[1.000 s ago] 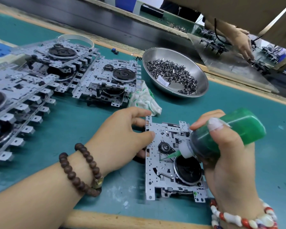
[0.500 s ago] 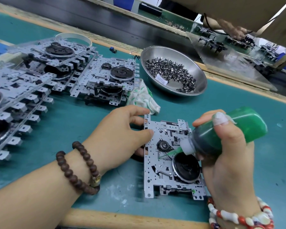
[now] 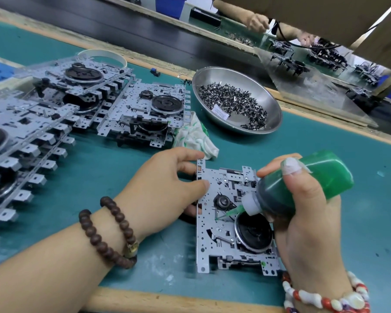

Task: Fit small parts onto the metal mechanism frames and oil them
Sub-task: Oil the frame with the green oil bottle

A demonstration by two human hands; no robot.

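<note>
Oiling the frame on the tabletop (image 3: 99, 177)

Right hand (image 3: 307, 224) grips the oil bottle (image 3: 303, 186), nozzle pointing left onto the frame (image 3: 215, 236); left hand (image 3: 165, 186) pinches its left edge.

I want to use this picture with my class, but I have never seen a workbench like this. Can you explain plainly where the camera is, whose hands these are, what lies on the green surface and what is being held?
The camera sits on a worker's head and looks down at that person's own two hands; there is no robot. The left hand, with a brown bead bracelet, steadies a flat silver metal mechanism frame by its left edge. The right hand grips a green squeeze bottle of oil, tipped so that its thin nozzle points down at the frame beside a small round hub. The frame lies on a teal bench mat. To the left are more silver frames in overlapping stacks. Behind are a round steel bowl holding many small metal parts, and a crumpled white and green cloth. Other workers' hands show at the far bench.
</note>
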